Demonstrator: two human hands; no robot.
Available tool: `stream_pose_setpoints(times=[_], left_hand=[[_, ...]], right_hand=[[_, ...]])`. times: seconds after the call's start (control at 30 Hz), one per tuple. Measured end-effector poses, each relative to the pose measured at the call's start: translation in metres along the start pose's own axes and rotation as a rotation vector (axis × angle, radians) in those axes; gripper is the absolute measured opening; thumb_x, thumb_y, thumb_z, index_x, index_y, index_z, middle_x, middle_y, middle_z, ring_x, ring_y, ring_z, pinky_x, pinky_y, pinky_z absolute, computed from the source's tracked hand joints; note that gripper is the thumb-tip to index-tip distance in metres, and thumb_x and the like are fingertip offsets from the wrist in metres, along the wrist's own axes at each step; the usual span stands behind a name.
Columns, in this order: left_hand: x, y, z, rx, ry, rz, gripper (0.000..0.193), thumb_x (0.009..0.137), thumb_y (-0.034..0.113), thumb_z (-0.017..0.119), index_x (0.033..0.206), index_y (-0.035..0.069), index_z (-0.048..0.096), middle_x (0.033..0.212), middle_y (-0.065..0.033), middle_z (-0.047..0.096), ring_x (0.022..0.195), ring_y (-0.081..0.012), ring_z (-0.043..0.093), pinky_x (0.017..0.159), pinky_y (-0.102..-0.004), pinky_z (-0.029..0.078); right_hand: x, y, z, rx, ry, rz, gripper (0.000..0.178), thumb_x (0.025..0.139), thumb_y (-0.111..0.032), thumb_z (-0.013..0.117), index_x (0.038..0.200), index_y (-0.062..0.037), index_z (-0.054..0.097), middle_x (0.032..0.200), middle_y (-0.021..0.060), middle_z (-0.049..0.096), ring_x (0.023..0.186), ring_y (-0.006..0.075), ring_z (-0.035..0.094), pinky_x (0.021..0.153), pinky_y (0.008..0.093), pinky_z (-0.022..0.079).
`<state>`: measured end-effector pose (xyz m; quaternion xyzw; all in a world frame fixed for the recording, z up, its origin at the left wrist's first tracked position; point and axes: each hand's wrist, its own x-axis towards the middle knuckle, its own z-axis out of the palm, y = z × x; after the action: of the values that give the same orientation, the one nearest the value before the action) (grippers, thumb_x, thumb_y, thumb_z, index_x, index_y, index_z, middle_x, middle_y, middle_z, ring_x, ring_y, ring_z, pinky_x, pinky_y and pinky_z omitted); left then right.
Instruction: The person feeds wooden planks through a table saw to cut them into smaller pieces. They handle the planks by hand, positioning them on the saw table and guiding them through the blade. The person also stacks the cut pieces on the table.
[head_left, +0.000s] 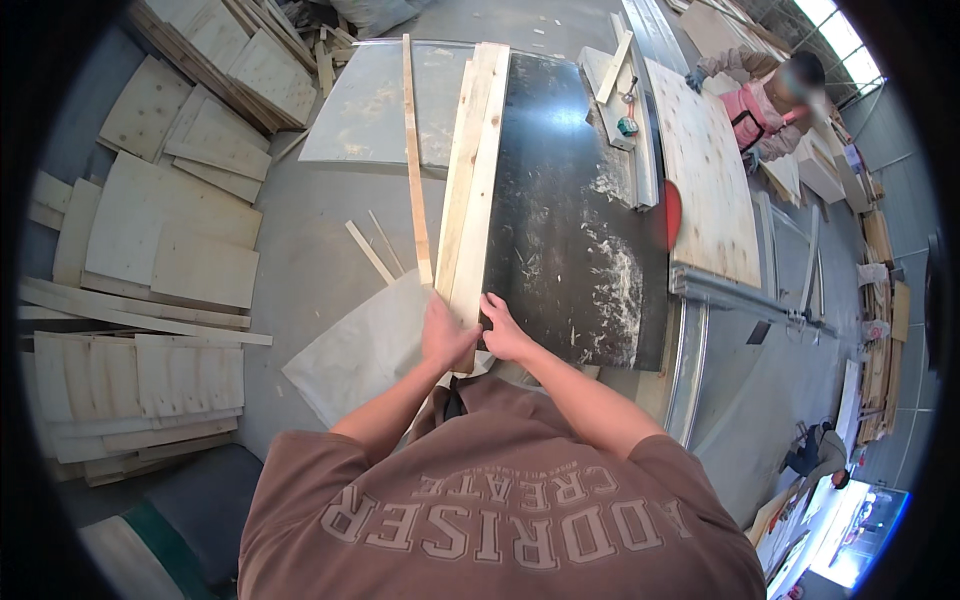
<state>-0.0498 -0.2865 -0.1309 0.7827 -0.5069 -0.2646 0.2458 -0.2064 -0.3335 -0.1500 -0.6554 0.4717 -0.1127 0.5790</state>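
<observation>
Your left hand (pixel 446 335) and right hand (pixel 503 330) had fingers curled shut on the near end of long wooden slats (pixel 470 180): light, stiff, likely whippy far out.

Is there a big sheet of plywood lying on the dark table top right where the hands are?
No, the hands, left hand and right hand, grip long narrow wooden strips at the dark table edge.

Long pale wooden planks (pixel 470 190) lie stacked lengthwise along the left edge of a dark, sawdust-strewn saw table (pixel 570 230), running from near to far. A thinner strip (pixel 414 160) lies just left of them, angled slightly apart, its near end close to the planks.
</observation>
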Motion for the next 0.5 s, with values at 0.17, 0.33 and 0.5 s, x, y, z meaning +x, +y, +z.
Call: stream_pose_setpoints(times=[0.17, 0.33, 0.5], left_hand=[[-0.017, 0.025, -0.005, -0.02, 0.018, -0.018, 0.092, 0.073, 0.029, 0.092, 0.139, -0.007, 0.04, 0.131, -0.0315, 0.057, 0.126, -0.0476, 0.058, 0.106, -0.0507, 0.05], [-0.022, 0.022, -0.004, 0.074, -0.01, -0.022, 0.112, 0.081, 0.043, 0.086, 0.158, -0.011, 0.025, 0.151, -0.0354, 0.047, 0.135, -0.0505, 0.052, 0.112, -0.0521, 0.047], [-0.037, 0.024, -0.009, 0.105, -0.038, -0.055, 0.113, 0.091, 0.048, 0.076, 0.164, -0.012, 0.014, 0.164, -0.0369, 0.033, 0.143, -0.0528, 0.045, 0.117, -0.0536, 0.043]], right_hand=[[-0.01, 0.017, 0.0, 0.51, -0.176, 0.013, 0.089, 0.085, 0.009, 0.053, 0.168, 0.0058, 0.02, 0.169, 0.0301, 0.03, 0.156, 0.0399, 0.035, 0.128, 0.0433, 0.031], [-0.043, -0.022, 0.011, -0.291, 0.146, -0.106, 0.082, 0.093, -0.003, 0.052, 0.163, 0.0148, 0.013, 0.168, 0.0377, 0.025, 0.155, 0.0491, 0.032, 0.129, 0.0479, 0.029], [-0.079, -0.047, 0.008, -0.683, 0.075, -0.252, 0.103, 0.081, -0.021, 0.078, 0.162, 0.0123, 0.024, 0.17, 0.0341, 0.025, 0.159, 0.0441, 0.027, 0.129, 0.0514, 0.026]])
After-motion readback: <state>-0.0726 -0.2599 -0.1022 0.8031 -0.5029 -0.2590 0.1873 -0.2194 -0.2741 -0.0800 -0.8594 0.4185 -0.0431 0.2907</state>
